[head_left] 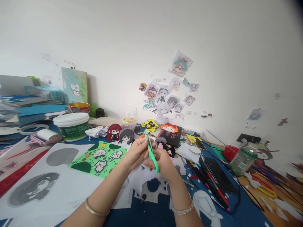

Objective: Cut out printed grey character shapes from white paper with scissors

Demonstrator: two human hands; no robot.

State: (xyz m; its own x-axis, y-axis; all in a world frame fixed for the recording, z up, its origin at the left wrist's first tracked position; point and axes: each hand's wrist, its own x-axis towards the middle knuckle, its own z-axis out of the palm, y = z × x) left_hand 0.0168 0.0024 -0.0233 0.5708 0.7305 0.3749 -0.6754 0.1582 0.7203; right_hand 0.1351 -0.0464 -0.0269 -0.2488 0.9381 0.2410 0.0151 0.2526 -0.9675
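Centrally, scissors [151, 153] are gripped above the surface [142, 218] by curled fingers of the right hand [160, 160]; what is pinched by the left hand's [136, 154] bent fingers cannot be told.

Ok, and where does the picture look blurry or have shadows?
In the head view, the pile at far left looks smeared; also in the head view, a soft shadow lies on the wall beside the painted board, and the top right corner is dark.
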